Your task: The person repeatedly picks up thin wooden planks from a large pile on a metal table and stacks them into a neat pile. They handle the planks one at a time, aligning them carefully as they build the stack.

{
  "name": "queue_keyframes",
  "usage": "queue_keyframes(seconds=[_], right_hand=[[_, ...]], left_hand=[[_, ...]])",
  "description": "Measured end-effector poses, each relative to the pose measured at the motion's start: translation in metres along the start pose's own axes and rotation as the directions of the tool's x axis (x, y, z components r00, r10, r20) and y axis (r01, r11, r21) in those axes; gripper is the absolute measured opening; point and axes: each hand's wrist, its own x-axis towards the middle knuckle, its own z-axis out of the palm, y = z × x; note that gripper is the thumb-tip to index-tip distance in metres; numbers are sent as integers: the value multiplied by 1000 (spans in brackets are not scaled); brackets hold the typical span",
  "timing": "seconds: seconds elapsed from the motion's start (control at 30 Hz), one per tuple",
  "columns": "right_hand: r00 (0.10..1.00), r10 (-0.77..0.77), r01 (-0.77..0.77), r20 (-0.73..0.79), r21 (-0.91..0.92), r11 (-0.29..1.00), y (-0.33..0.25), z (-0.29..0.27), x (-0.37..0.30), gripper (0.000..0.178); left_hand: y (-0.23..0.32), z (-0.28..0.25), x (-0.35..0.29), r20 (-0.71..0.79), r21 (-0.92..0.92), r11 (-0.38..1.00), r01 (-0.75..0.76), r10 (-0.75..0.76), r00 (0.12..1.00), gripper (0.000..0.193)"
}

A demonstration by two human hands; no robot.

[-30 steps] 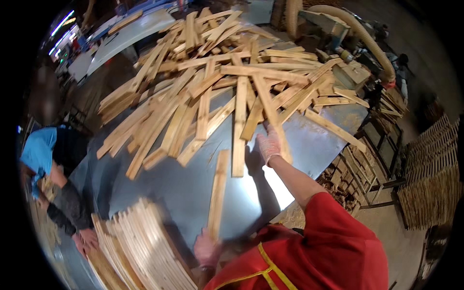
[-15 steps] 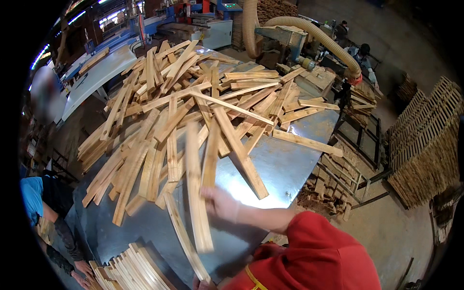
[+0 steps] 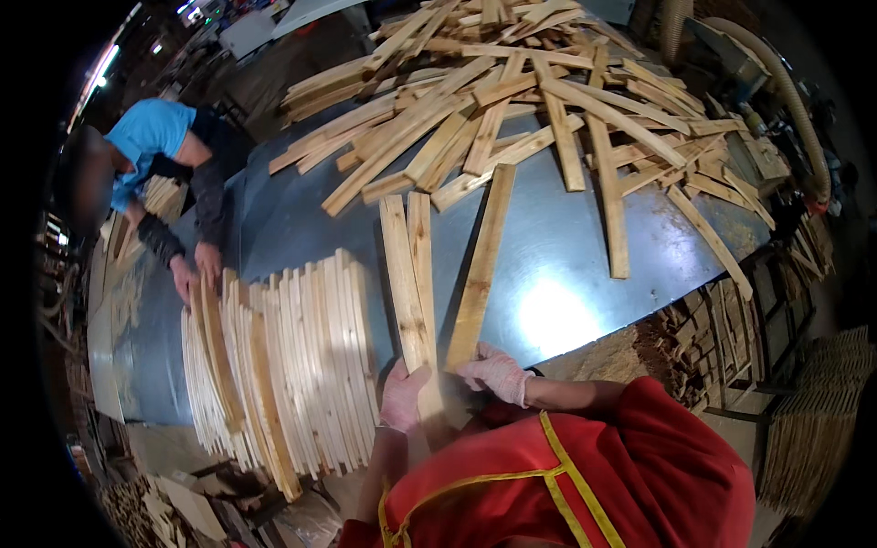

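My left hand (image 3: 402, 395), in a pale glove, grips two wooden slats (image 3: 400, 274) near their lower ends. They lean against each other and point away from me over the metal table. My right hand (image 3: 498, 374), gloved too, is closed on the lower part of a single wooden slat (image 3: 482, 265), a little apart from the left pair and slanting right. Just left of my left hand stands a tight row of pale slats (image 3: 315, 365) on the table. Beyond my hands lies a loose heap of slats (image 3: 438, 119).
A co-worker in a blue shirt (image 3: 155, 132) leans in from the left, both hands on slats at the row's far left end. The metal table (image 3: 585, 247) has its edge close at my right. Past it are a metal frame with wood pieces (image 3: 722, 338) and stacked slats (image 3: 813, 420).
The view has swung left and down, bringing the row and co-worker further in. My right hand has drawn its slat back toward me. My left hand, barely visible before, now shows with two slats.
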Motion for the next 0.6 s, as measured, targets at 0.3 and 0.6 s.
queue_keyframes(seconds=[0.3,0.6], right_hand=[[821,425,19,382,-761,648,67,4,20,43],[942,-168,336,292,-792,509,-95,-111,74,60]], left_hand=[[10,39,26,-223,974,91,208,226,948,113],[1,40,21,-283,951,208,230,283,916,84]])
